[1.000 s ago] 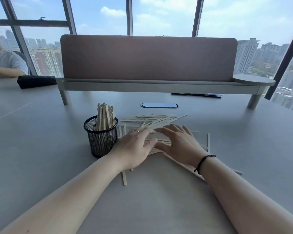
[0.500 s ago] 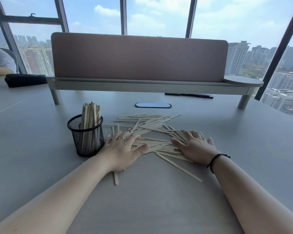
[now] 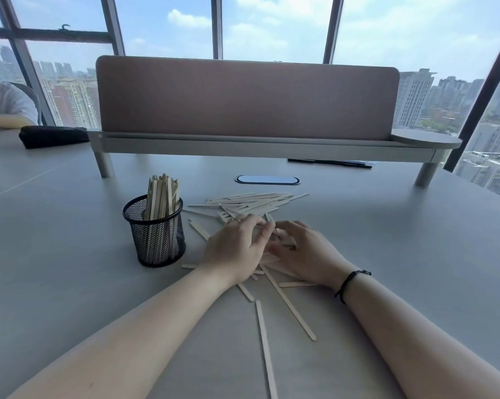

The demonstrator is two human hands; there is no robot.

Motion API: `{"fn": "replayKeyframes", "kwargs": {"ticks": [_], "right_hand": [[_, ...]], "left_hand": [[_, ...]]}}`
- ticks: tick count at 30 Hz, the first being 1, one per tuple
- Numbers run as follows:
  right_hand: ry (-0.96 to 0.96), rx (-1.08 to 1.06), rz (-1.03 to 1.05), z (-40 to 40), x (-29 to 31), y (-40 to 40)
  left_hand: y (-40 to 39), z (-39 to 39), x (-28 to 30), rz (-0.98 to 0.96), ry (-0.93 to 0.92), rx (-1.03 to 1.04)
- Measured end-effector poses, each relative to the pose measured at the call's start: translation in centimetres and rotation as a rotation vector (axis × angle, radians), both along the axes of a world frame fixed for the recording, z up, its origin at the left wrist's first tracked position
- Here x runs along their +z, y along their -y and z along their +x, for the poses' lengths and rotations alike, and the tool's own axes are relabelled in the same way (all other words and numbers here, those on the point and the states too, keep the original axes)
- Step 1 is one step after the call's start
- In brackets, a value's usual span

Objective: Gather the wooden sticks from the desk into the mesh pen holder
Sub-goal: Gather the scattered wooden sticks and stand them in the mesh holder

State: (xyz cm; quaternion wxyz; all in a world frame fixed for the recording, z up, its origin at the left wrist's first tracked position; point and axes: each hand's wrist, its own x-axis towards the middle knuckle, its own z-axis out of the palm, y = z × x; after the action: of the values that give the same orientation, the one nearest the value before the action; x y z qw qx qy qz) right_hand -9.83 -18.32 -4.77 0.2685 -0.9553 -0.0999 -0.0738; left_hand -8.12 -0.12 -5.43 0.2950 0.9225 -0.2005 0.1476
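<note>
Loose wooden sticks [image 3: 289, 305] are scattered on the grey desk [image 3: 70, 283] nearest the camera. Beyond them, the left hand [image 3: 234, 250] and right hand [image 3: 306, 253] are curled together over a bunch of sticks, gripping them. The mesh pen holder [image 3: 156, 234], already holding upright sticks, stands just left; more sticks lie behind.

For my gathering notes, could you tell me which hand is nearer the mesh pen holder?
Left. The left hand lies just right of the mesh pen holder, on the loose sticks; the right hand lies beyond it, farther right.
</note>
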Motion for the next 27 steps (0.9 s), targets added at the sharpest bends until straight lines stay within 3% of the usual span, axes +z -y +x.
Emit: {"fn": "replayKeyframes", "kwargs": {"ticks": [4,8,10,13,23,27], "right_hand": [[-0.001,-0.037,-0.008,-1.0,1.2,0.8],[-0.198,0.212,-0.196,-3.7,2.7,-0.3],[-0.228,0.347,-0.255,-4.7,2.7,-1.5],[-0.216,0.374,-0.347,-5.0,2.0,-2.7],[-0.076,0.298,-0.105,-2.3,0.6,-1.3],[-0.062,0.253,-0.112,-1.3,0.0,-1.0]], "left_hand": [[-1.5,0.5,-0.2,-0.162,0.048,-0.012],[-2.7,1.0,-0.3,-0.171,0.027,-0.016],[-2.9,1.2,-0.3,-0.158,0.017,0.002],[-3.1,1.2,-0.4,-0.134,0.004,0.042],[-3.4,1.2,-0.4,0.065,-0.156,0.024],[-3.4,0.9,0.2,0.084,-0.191,0.014]]}}
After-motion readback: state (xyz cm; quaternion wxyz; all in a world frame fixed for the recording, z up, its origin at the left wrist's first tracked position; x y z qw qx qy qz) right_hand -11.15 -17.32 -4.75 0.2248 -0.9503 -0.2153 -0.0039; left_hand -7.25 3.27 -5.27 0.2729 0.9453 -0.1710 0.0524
